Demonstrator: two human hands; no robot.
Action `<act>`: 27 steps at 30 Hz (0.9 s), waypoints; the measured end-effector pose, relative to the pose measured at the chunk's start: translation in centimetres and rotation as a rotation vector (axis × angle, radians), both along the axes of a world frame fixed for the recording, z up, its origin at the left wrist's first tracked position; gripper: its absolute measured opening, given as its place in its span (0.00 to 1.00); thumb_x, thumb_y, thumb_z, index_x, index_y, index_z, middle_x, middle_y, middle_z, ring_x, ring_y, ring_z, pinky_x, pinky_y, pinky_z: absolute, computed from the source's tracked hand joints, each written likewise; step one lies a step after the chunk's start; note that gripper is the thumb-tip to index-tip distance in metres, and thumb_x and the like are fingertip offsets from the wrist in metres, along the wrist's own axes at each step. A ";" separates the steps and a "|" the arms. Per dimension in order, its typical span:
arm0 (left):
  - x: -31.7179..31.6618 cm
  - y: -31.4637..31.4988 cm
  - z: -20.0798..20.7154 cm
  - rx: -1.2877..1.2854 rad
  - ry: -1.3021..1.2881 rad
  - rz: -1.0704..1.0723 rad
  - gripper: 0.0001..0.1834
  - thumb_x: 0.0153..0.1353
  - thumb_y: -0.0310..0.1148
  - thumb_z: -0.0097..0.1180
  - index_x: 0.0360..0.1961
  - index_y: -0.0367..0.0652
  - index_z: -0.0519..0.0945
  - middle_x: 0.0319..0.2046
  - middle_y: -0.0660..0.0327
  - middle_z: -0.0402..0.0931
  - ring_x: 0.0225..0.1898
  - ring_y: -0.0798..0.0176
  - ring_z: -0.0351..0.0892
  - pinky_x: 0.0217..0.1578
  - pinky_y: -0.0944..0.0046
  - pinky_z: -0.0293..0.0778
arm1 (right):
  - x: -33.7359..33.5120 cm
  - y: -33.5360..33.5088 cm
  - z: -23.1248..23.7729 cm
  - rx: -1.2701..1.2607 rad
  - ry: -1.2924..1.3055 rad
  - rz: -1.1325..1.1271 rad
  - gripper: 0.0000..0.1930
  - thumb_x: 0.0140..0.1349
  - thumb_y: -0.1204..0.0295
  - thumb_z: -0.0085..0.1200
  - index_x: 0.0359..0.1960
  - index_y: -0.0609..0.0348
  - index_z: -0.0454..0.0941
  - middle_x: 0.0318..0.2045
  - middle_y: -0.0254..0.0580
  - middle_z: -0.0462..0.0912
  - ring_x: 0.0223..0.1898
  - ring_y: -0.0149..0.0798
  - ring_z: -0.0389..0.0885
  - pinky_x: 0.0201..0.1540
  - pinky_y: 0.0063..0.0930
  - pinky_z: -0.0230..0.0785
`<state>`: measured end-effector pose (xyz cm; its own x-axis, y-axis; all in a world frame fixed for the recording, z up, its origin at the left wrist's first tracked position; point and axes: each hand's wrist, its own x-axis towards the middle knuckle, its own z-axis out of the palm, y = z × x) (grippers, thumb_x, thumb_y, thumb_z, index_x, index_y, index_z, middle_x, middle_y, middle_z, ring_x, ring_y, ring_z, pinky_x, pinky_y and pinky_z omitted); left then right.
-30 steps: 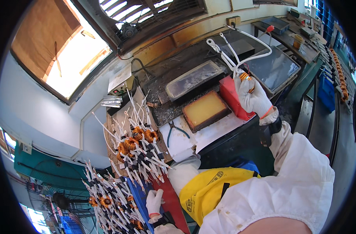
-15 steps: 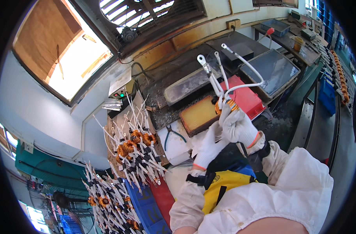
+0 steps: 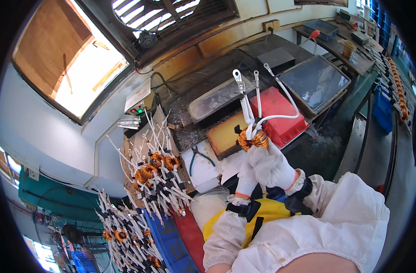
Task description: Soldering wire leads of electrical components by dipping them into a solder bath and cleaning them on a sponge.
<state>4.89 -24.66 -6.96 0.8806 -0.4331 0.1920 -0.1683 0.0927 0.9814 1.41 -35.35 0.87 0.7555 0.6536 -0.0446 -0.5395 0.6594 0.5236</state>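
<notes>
In front of me is a copper-wound ring coil (image 3: 254, 140) with white insulated leads (image 3: 280, 117) standing up from it, metal ring lugs (image 3: 237, 76) on their ends. My right hand (image 3: 275, 169), in a white knitted glove, is closed at the coil's lower right side. Gloved the same way, my left hand (image 3: 247, 178) presses in just under the coil, closed against it and the right hand. Some of its fingers are hidden where the two hands overlap. Behind the coil lie a red plastic bin (image 3: 280, 116) and a tray of yellowish material (image 3: 226, 136).
Green-handled pliers (image 3: 200, 158) lie left of the hands. Piles of similar coils (image 3: 148, 172) with tangled leads stand farther left, beside blue crates (image 3: 171, 243). A long metal-topped tray (image 3: 217, 100) and a square dark-surfaced tray (image 3: 315, 84) sit at the back.
The coil has come down and slightly left, showing more of its copper winding. My left hand has drawn in under it beside the right hand. Its lugs stand lower.
</notes>
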 end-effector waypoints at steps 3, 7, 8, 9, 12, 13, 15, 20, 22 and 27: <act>-0.4 1.4 0.5 -0.013 0.102 0.134 0.16 0.60 0.23 0.45 0.51 0.35 0.67 0.43 0.56 0.73 0.45 0.64 0.73 0.45 0.66 0.71 | -1.3 -1.2 -0.3 -0.170 -0.379 0.141 0.24 0.62 0.48 0.46 0.34 0.60 0.72 0.21 0.36 0.77 0.09 0.24 0.67 0.16 0.14 0.63; -0.6 1.3 5.1 0.502 0.168 0.139 0.15 0.60 0.27 0.47 0.48 0.38 0.71 0.36 0.57 0.78 0.35 0.67 0.78 0.34 0.69 0.73 | -2.5 -3.6 2.4 -1.629 -0.720 -0.476 0.17 0.66 0.58 0.41 0.32 0.60 0.70 0.21 0.41 0.79 0.09 0.27 0.68 0.15 0.17 0.61; -0.7 1.4 3.1 0.298 0.103 0.175 0.12 0.60 0.28 0.48 0.45 0.36 0.72 0.30 0.60 0.78 0.28 0.69 0.77 0.29 0.68 0.72 | -2.6 -3.7 4.3 -1.827 -0.669 -0.554 0.13 0.67 0.65 0.40 0.33 0.61 0.71 0.23 0.40 0.80 0.15 0.28 0.73 0.20 0.17 0.66; -0.7 1.4 2.4 0.300 0.098 0.169 0.12 0.60 0.28 0.48 0.45 0.36 0.72 0.30 0.60 0.78 0.28 0.69 0.77 0.29 0.68 0.72 | -1.9 -4.0 4.1 -1.899 -0.764 -0.783 0.09 0.64 0.69 0.44 0.37 0.61 0.72 0.32 0.43 0.81 0.28 0.34 0.80 0.32 0.22 0.72; -0.8 1.1 1.0 0.324 0.060 0.206 0.13 0.60 0.33 0.49 0.41 0.34 0.71 0.24 0.56 0.75 0.22 0.65 0.75 0.22 0.66 0.69 | 0.7 -4.6 6.5 -2.676 -1.224 -1.298 0.11 0.58 0.69 0.50 0.40 0.61 0.75 0.42 0.44 0.79 0.44 0.43 0.78 0.50 0.32 0.69; -0.8 1.1 1.0 0.324 0.059 0.204 0.13 0.60 0.33 0.49 0.41 0.34 0.71 0.24 0.56 0.75 0.22 0.65 0.75 0.22 0.66 0.69 | 1.2 -4.3 7.0 -2.841 -1.308 -1.349 0.12 0.56 0.68 0.51 0.40 0.60 0.76 0.44 0.44 0.78 0.48 0.45 0.75 0.55 0.35 0.64; -1.8 0.6 3.4 0.394 0.159 0.160 0.13 0.60 0.34 0.50 0.39 0.34 0.72 0.21 0.57 0.75 0.20 0.65 0.74 0.20 0.65 0.69 | 1.8 -4.4 7.0 -3.011 -1.390 -1.399 0.14 0.53 0.67 0.53 0.40 0.59 0.76 0.47 0.43 0.77 0.52 0.48 0.72 0.61 0.38 0.59; -1.8 0.6 3.0 0.383 0.178 0.174 0.13 0.60 0.36 0.50 0.38 0.35 0.72 0.20 0.59 0.76 0.17 0.66 0.74 0.19 0.66 0.69 | 2.1 -5.4 5.7 -2.912 -1.430 -1.265 0.14 0.52 0.68 0.53 0.40 0.61 0.76 0.47 0.45 0.77 0.53 0.47 0.72 0.63 0.42 0.55; -1.6 0.9 2.1 0.328 0.186 0.161 0.13 0.60 0.36 0.50 0.37 0.34 0.72 0.21 0.58 0.77 0.18 0.66 0.74 0.18 0.66 0.69 | 1.9 -5.6 5.7 -2.888 -1.354 -1.314 0.14 0.52 0.69 0.53 0.40 0.61 0.76 0.47 0.45 0.77 0.53 0.47 0.72 0.63 0.42 0.55; -1.8 1.3 3.1 0.351 0.226 0.129 0.13 0.61 0.35 0.50 0.37 0.34 0.71 0.23 0.57 0.78 0.21 0.66 0.77 0.19 0.67 0.70 | 2.4 -6.0 3.9 -3.133 -1.356 -1.164 0.16 0.51 0.69 0.53 0.42 0.61 0.76 0.47 0.47 0.76 0.54 0.47 0.72 0.63 0.44 0.54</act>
<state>3.13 -23.40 -3.82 0.9348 -0.3213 -0.1512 0.0662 -0.2606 0.9632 3.83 -41.36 4.80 0.6828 0.1747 0.7094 0.3898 -0.9083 -0.1515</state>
